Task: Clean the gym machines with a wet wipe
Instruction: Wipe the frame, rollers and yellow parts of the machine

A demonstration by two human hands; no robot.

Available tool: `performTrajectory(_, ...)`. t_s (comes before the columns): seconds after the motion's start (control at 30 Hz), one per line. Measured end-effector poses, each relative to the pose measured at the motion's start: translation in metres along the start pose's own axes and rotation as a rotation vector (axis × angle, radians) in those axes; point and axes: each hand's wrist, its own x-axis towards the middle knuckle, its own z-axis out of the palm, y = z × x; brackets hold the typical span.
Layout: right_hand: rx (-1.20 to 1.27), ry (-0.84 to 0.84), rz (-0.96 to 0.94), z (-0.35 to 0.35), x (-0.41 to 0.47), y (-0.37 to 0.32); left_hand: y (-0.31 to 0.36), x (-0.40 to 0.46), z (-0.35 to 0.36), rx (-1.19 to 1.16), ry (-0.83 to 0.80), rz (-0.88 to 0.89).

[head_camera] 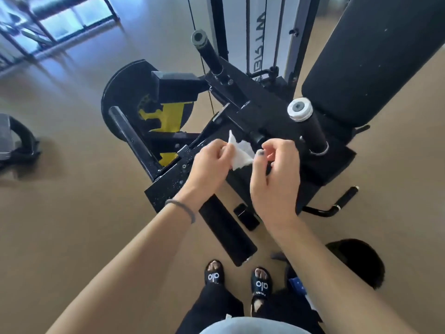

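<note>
**Wipe held between both hands over the black machine**

While the person stands at the machine, both hands meet near the middle of the view and share one white wet wipe [241, 153]. Curled fingers of the left hand [209, 165] pinch its left edge, and the right hand [277, 179] nips its right corner between thumb and fingertip (the thumbnail is painted dark). So held, the crumpled wipe hangs in the air just above the black frame [173, 179] of the gym machine, touching none of it. At about 2 o'clock from the hands stands a black roller pad [309, 127] with a white end cap, and beyond it the padded seat back [370, 59]. A yellow-marked disc [144, 102] lies at 10 o'clock. Down at 6 o'clock, two black sandals [237, 279] stand on the tan floor [72, 189], with a foam roller [227, 231] and a dark phone [246, 216] just ahead of them.
</note>
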Motion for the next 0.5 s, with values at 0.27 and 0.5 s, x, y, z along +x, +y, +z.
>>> performTrajectory(0.27,-0.192,-0.281,-0.023,0.050,0.049,0.015,-0.027,0.052,-0.035,0.632,0.152,0.356)
performTrajectory(0.5,-0.254,-0.304,-0.034,0.070,0.060,0.030,-0.026,0.062,-0.008,0.770,-0.038,0.722)
